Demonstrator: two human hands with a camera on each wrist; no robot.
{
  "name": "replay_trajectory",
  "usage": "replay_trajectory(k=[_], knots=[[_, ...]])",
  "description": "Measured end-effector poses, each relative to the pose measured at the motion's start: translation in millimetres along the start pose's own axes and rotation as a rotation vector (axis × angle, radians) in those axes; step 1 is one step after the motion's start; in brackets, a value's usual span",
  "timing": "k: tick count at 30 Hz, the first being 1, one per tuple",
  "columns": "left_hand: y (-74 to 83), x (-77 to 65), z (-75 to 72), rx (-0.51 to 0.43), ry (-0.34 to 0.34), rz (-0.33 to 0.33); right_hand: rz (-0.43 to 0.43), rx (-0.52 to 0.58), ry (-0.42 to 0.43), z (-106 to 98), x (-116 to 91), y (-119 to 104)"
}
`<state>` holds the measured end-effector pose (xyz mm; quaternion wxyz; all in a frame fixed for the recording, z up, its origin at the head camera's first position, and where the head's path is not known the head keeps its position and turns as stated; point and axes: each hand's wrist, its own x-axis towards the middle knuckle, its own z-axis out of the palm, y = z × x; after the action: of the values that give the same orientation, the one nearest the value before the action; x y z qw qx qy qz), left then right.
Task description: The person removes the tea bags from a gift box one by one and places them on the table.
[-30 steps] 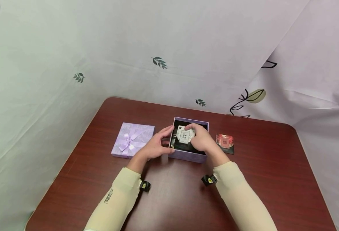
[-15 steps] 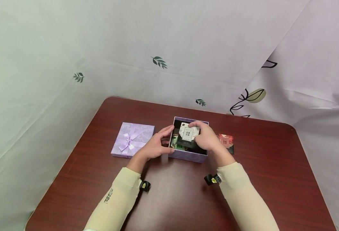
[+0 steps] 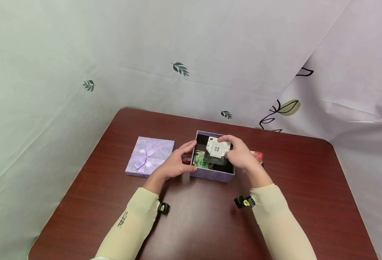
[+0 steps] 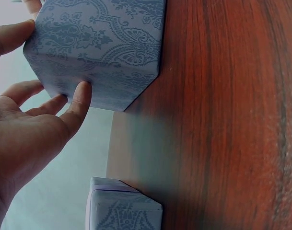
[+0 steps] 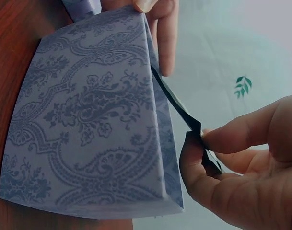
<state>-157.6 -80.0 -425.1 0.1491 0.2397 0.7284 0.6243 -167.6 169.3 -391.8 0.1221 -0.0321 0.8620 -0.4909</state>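
Observation:
My right hand (image 3: pixel 240 154) pinches a flat white-and-black packet (image 3: pixel 216 149) with printed characters, thumb and fingers at its right edge. In the right wrist view the packet (image 5: pixel 177 103) slants up out of the patterned purple gift box (image 5: pixel 88 110). My left hand (image 3: pixel 176 163) holds the left end of the gift box (image 3: pixel 212 175), thumb at the front corner and index finger at the back one. In the left wrist view its other fingers (image 4: pixel 79 103) press on the box's side wall. A green packet (image 3: pixel 201 160) lies inside the box at the left.
The purple lid (image 3: pixel 150 155) with a ribbon bow lies left of the box. A red-and-black packet (image 3: pixel 258 156) lies to the right, partly hidden behind my right hand. Patterned cloth (image 3: pixel 191 90) hangs behind the brown table (image 3: pixel 295 180).
My right hand has lifted the white-and-black packet and drawn it to the right, uncovering the green packet. The left hand has stayed on the box.

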Motion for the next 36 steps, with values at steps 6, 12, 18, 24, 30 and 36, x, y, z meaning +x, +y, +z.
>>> replay_trajectory(k=[6, 12, 18, 24, 30, 36], knots=[[-4.8, 2.0, -0.1, -0.005, -0.012, 0.001, -0.007, 0.044, 0.013, -4.6, -2.7, 5.2], [-31.0, 9.6, -1.3, -0.004, -0.008, 0.001, 0.004, 0.109, 0.006, -10.0, -5.9, 4.8], [-38.7, 10.6, -2.0, -0.001, -0.001, 0.009, 0.006, 0.136, 0.005, -15.9, -8.7, 5.0], [-39.8, 9.8, -2.5, 0.001, 0.004, 0.016, -0.023, 0.167, 0.0, -24.1, -13.1, 10.3], [-41.0, 9.2, -3.1, 0.011, 0.002, 0.024, -0.025, 0.2, 0.011, -31.7, -16.0, 16.1], [-39.7, 8.2, -2.8, 0.009, 0.002, 0.026, -0.028, 0.215, 0.013, -35.4, -17.4, 23.7]])
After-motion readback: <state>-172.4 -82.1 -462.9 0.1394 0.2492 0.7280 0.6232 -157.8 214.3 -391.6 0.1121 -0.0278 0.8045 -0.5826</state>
